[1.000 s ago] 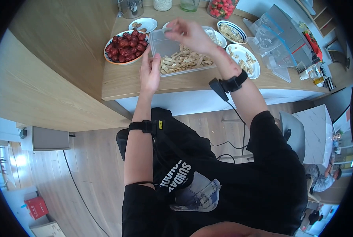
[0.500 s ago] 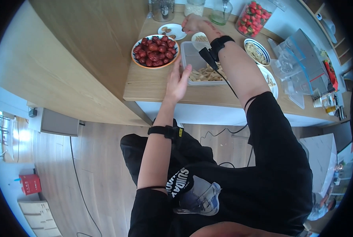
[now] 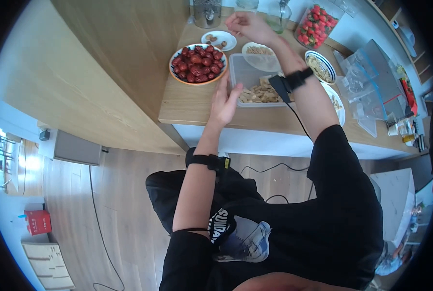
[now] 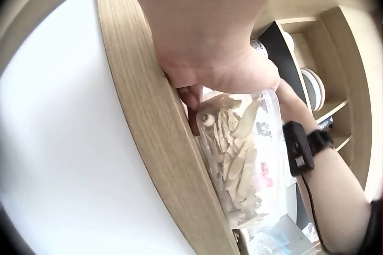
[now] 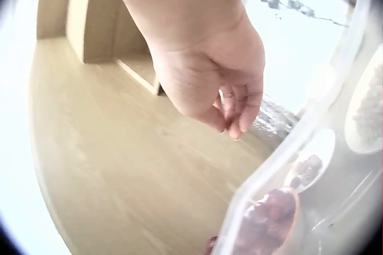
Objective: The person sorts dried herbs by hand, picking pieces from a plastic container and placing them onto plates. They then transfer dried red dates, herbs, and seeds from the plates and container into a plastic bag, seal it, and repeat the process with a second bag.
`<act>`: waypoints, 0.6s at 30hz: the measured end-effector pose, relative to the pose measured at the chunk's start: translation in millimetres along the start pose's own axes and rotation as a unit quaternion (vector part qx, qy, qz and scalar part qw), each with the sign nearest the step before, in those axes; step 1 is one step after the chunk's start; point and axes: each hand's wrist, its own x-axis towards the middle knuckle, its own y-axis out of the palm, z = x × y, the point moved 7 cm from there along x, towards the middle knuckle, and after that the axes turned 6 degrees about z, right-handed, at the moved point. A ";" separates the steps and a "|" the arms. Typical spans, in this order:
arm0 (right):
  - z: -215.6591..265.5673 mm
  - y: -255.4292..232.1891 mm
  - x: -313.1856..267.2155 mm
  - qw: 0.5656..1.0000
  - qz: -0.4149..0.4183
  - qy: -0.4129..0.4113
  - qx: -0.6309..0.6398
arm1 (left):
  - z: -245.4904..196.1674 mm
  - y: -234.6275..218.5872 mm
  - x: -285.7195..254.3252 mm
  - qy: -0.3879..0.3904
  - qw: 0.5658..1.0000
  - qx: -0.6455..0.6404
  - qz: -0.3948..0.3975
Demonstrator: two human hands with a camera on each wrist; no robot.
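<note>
In the head view my left hand [image 3: 222, 102] holds the near left corner of a clear plastic container [image 3: 240, 68], thumb by the rim and fingers along the left wall. Pale dried strips [image 3: 262, 92] fill its lower part; the left wrist view shows them through the wall. My right hand [image 3: 250, 28] hovers past the far side, by the right edge of a white plate [image 3: 228, 39] with several small brown round pieces. Its fingers are bent with the tips close together [image 5: 233, 129]; I cannot tell whether a small piece sits between them.
A bowl of red dates [image 3: 197, 65] stands left of the container. Behind it are a plate of thin pale sticks [image 3: 257, 50], glass jars and a strawberry-filled jar [image 3: 316, 29]. To the right are a blue-rimmed bowl [image 3: 319, 68], a white plate [image 3: 341, 114] and clear plastic bags [image 3: 362, 82].
My right hand has moved from above the container to the far left, by the plate of brown pieces, then slightly right. The left hand stays on the container. The head view has shifted.
</note>
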 end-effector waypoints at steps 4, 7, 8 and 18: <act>56.7 10.1 -97.5 0.990 0.115 0.078 0.008 | 1.8 1.3 1.9 0.021 1.000 -0.016 0.010; 31.7 13.9 -145.9 0.945 0.182 0.123 -0.241 | -2.1 2.6 -0.7 0.028 0.998 -0.050 0.020; 20.2 13.6 -159.2 0.945 0.178 0.130 -0.243 | -4.0 1.7 -1.2 0.026 0.998 -0.055 0.016; 16.9 41.2 -183.6 0.932 0.127 0.130 -0.314 | -0.6 0.8 -2.7 0.019 0.998 -0.066 0.016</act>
